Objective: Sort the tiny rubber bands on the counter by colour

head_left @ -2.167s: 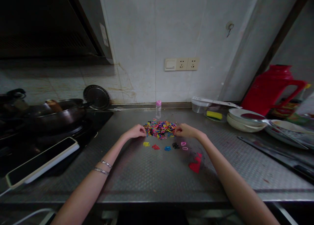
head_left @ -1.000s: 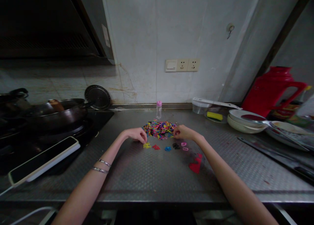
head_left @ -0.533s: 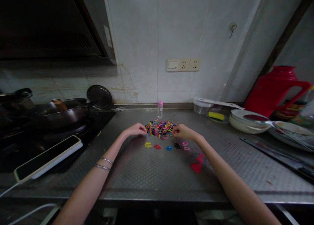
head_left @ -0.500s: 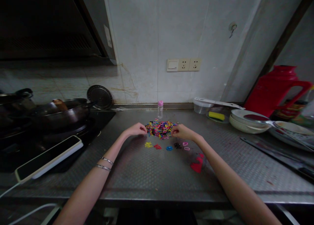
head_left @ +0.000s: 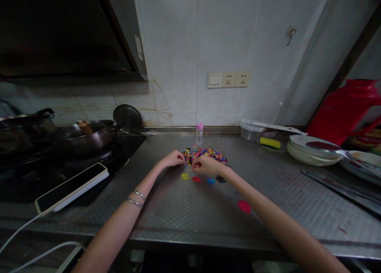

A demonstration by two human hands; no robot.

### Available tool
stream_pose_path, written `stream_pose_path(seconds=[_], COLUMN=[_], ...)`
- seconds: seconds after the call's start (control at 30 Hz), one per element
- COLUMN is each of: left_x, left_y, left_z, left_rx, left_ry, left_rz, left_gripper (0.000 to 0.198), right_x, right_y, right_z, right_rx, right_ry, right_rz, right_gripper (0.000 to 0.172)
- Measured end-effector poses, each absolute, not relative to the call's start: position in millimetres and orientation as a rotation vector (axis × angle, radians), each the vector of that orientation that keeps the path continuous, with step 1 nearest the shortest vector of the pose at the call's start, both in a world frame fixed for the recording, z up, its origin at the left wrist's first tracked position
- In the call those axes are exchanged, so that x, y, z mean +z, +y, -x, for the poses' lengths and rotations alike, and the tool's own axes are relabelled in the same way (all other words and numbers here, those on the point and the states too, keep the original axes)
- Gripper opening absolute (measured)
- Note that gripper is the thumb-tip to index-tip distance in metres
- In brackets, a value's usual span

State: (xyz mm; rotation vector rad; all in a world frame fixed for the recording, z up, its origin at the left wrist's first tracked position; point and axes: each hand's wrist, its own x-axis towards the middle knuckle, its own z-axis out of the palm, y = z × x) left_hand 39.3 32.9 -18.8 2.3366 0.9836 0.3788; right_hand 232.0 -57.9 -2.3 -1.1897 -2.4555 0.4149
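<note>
A heap of small multicoloured elastic bands (head_left: 212, 153) lies on the metal counter. My left hand (head_left: 175, 158) is at its left edge, thumb and fingertips pinched together. My right hand (head_left: 205, 165) is closed in a pinch over the front of the heap, hiding part of it; whatever either hand grips is too small to make out. In front lie small separate groups of bands: yellow (head_left: 185, 176), red (head_left: 196, 179), blue (head_left: 211, 181) and black (head_left: 220, 179). A flat red piece (head_left: 244, 206) rests beside my right forearm.
Behind the heap stands a small clear bottle (head_left: 199, 134) with a pink cap. To the left are a phone-like device (head_left: 73, 187) with a cable and a pan (head_left: 85, 138) on the stove. Bowls (head_left: 312, 155), a yellow sponge (head_left: 270, 142) and a red thermos (head_left: 342, 112) stand right.
My right hand has moved left from the heap's right side to its front, near my left hand. My right forearm now covers the pink bands. The view has shifted slightly left.
</note>
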Motion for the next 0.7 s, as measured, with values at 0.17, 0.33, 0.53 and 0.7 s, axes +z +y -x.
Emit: stream_pose_path(seconds=[0.17, 0.33, 0.53, 0.7], left_x=[-15.6, -19.0, -22.3, -18.9], left_y=[34.0, 32.2, 26.4, 29.4], left_z=[-37.8, -40.5, -45.9, -43.5], left_rx=[0.393, 0.315, 0.336, 0.295], left_ry=[0.996, 0.978, 0.973, 0.976], left_rz=[-2.331, -2.331, -2.356, -2.376], left_gripper=[0.024, 0.026, 0.028, 0.02], right_x=[-4.6, -1.3, -4.9, -6.0], right_y=[-58.1, -63.2, -59.4, -61.6], right_z=[-209.3, -210.3, -255.1, -293.0], right_rx=[0.433, 0.469, 0.447, 0.326], right_ry=[-2.483, -2.47, -2.324, -2.228], right_rz=[1.157, 1.148, 1.283, 1.366], right_gripper=[0.018, 0.022, 0.02, 0.021])
